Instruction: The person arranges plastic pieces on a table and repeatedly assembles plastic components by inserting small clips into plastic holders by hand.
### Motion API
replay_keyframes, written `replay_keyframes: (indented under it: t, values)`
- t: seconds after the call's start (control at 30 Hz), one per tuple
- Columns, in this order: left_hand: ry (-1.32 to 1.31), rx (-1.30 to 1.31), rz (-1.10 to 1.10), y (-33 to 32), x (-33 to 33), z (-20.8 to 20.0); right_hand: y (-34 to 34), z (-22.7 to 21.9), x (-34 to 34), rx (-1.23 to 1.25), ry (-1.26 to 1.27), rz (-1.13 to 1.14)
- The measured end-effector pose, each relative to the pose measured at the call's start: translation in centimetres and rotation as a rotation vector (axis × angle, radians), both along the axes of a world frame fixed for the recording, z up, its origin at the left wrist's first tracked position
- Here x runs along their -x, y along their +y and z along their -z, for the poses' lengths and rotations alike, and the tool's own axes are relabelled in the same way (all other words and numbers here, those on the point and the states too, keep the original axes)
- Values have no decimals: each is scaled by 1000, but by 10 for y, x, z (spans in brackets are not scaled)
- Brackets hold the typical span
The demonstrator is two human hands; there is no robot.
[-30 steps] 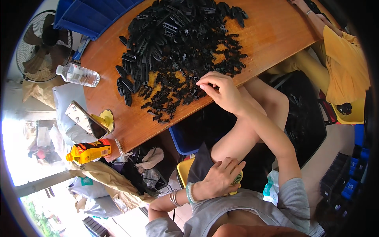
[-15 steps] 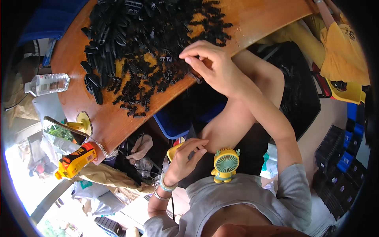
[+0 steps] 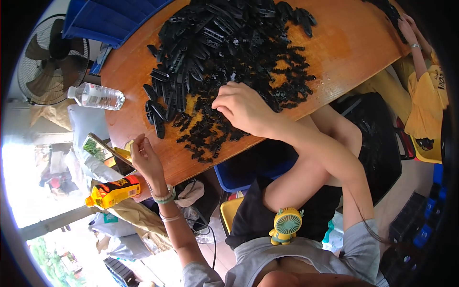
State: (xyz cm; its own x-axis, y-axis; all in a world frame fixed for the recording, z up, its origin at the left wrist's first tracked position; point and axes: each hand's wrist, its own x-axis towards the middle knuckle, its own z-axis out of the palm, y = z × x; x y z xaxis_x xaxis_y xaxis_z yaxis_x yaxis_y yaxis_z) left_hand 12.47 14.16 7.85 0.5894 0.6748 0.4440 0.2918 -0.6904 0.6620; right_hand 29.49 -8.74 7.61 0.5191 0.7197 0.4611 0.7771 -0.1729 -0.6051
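Over the near edge of a heap of small black comb-like plastic pieces [image 3: 213,136], my right hand [image 3: 246,110] hovers with fingers curled toward the thumb. Whatever those fingertips hold, if anything, is hidden. My left hand [image 3: 147,160] is at the table's left edge, beside a phone [image 3: 103,149] propped on a yellow stand [image 3: 123,152]. Its fingers are loosely bent and slightly apart, and nothing shows in them. Longer black plastic parts [image 3: 184,62] are piled behind and to the left of the small pieces.
A clear bottle [image 3: 98,96] lies near the table's [image 3: 330,45] left side, and a yellow-orange bottle [image 3: 114,190] sticks out below the phone. Beyond are a fan [image 3: 52,60] and a blue bin [image 3: 103,21]. A small yellow fan [image 3: 287,226] rests at my lap. Another person [image 3: 425,100] works at right.
My left hand has risen from my lap to the phone stand. My right hand has lowered closer to the small pieces, its fingers curling more. The whole view has shifted.
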Motion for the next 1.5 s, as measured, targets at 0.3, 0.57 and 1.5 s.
replay_keyframes:
  t: [0.3,0.57,1.5]
  values:
    - [136,54,43,-3,-17,13,25,7,-2,213,-469,-45]
    - [169,6,-97,-2,-8,13,25,8,-1,28,-448,-46]
    - [-95,928,309,-129,-1,-26,-31,-30,22,-261,1034,-150]
